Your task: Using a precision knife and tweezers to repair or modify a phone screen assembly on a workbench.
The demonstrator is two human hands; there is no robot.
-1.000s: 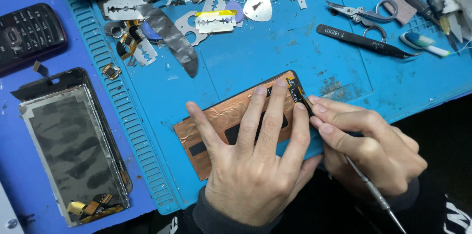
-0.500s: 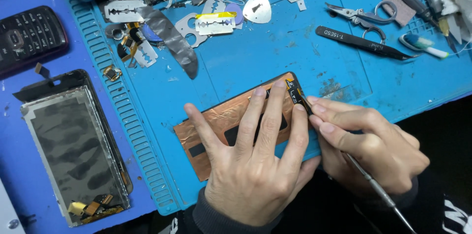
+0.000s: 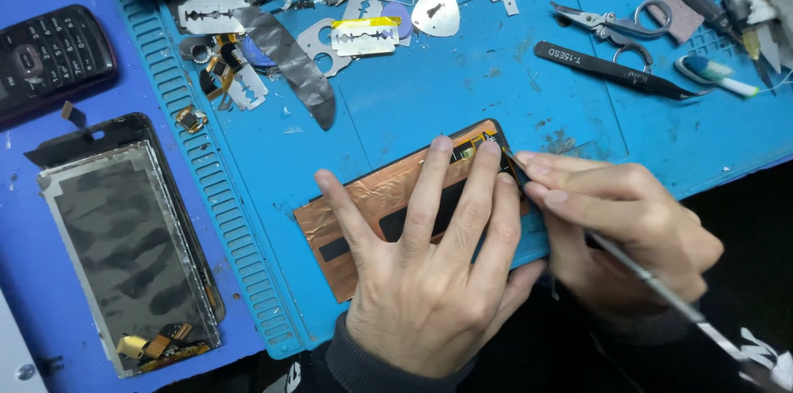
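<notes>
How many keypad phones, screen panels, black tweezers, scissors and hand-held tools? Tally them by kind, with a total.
Keypad phone: 1
Screen panels: 2, copper-backed panel, grey panel
Black tweezers: 1
Scissors: 1
Thin tool in right hand: 1
Total: 6

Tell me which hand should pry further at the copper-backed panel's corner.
Right, probably. The right hand holds the thin metal tool at the copper-backed panel's upper right corner; the left hand lies flat across it.

Under my left grip (image 3: 429,277) lies a copper-coloured panel (image 3: 363,211) with black patches, on a bright blue ribbed mat (image 3: 462,87); beside it, black tweezers (image 3: 615,71).
</notes>
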